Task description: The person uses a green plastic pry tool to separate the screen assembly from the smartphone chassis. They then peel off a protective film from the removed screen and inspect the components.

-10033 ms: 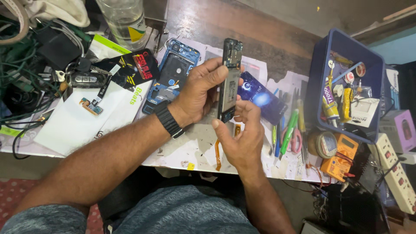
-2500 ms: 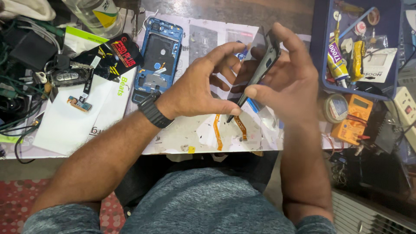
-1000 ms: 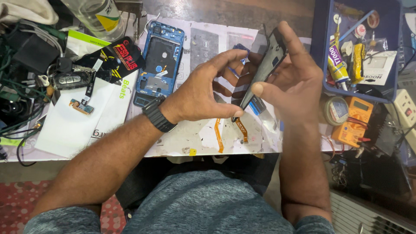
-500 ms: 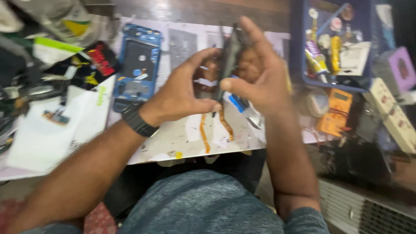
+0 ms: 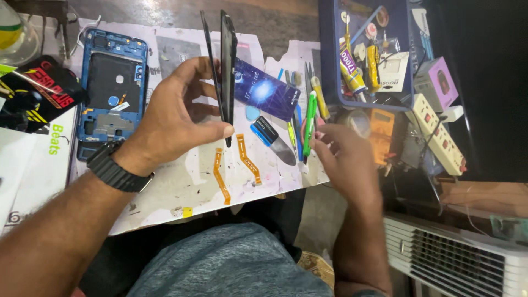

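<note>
My left hand (image 5: 176, 121), with a black watch (image 5: 115, 170) on the wrist, holds a black phone (image 5: 227, 66) upright and edge-on, thumb at its lower end. A thin panel stands slightly apart from the phone's body. My right hand (image 5: 349, 162) is blurred, off the phone, with its fingertips at the lower end of a green-handled tool (image 5: 310, 118) lying on the white mat. Two orange flex cables (image 5: 220, 176) lie below the phone.
A blue phone frame (image 5: 113, 82) lies at the left beside a black and red packet (image 5: 44, 91). A blue card (image 5: 267, 91) and a blue-capped scraper (image 5: 272, 140) lie mid-mat. A blue tray (image 5: 329, 55) of glue tubes, a yellow meter (image 5: 380, 129) and a power strip (image 5: 437, 132) stand at the right.
My right hand has let go of the phone and moved right and down to the tools. My left hand now holds the phone alone, upright.
</note>
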